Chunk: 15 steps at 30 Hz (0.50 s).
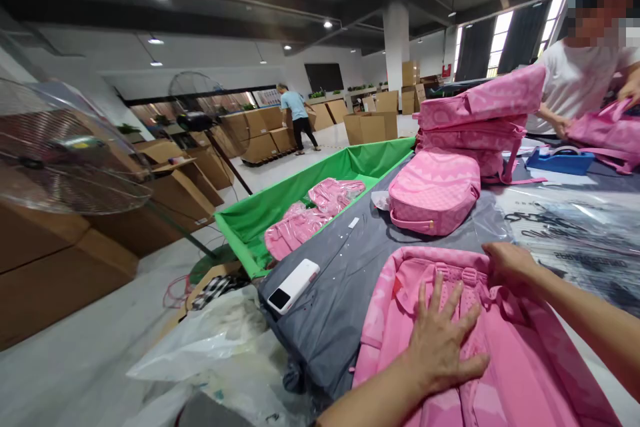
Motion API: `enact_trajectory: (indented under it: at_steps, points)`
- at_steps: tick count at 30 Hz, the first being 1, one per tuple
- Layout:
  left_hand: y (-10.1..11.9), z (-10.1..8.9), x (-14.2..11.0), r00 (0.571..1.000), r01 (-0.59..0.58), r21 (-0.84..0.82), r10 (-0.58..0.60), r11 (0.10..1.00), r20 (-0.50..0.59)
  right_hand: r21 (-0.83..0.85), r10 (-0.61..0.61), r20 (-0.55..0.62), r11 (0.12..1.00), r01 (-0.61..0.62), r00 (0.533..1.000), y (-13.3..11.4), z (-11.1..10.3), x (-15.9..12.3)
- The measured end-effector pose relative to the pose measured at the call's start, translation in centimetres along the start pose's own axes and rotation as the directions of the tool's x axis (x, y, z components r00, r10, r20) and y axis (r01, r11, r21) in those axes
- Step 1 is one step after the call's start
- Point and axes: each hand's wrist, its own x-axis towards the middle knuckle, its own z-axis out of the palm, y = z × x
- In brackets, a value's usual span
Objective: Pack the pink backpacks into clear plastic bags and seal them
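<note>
Far left: a wire-caged floor fan (75,147). Next, a green cloth-sided bin (280,190) with pink bags in clear film (295,230) inside. Near it, on the grey cloth-covered table (345,293), a white rounded device with a dark screen (294,285).

Centre-right, nearest the wearer: pink patterned fabric backpack (517,353), on the table, strap side up. Left hand (443,343) palm down across the straps, fingers spread. Right hand (513,267) at the upper right edge, fingers bent; fingertips unclear, cannot tell if pinching.

Step in hand, judged: steadying and smoothing the strap side. Next move would call for straps kept flat and a firm hold on the rim.

Appearance: padded rim, pale camouflage-like patches, plainer pink back panel, pink strap buckles near the top, small red tag at upper left. Looks soft, likely to fold if lifted by one edge.

Beyond: a rounded pink backpack lying flat (435,193). Right: printed clear plastic bags (575,233), blue tape dispenser (560,161).
</note>
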Motion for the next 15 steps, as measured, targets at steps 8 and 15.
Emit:
enact_trajectory:
  at_steps: [8, 15]
  points:
    - [-1.8, 1.0, 2.3, 0.997, 0.076, -0.06, -0.076, 0.995, 0.003, -0.137, -0.064, -0.029, 0.989, 0.059, 0.998, -1.4, -1.7, -2.0]
    - [-1.3, 0.2, 2.9, 0.994, 0.077, -0.055, -0.072, 0.996, 0.083, -0.149, -0.289, -0.082, 0.95, 0.275, 0.954, -7.7, -2.6, 3.1]
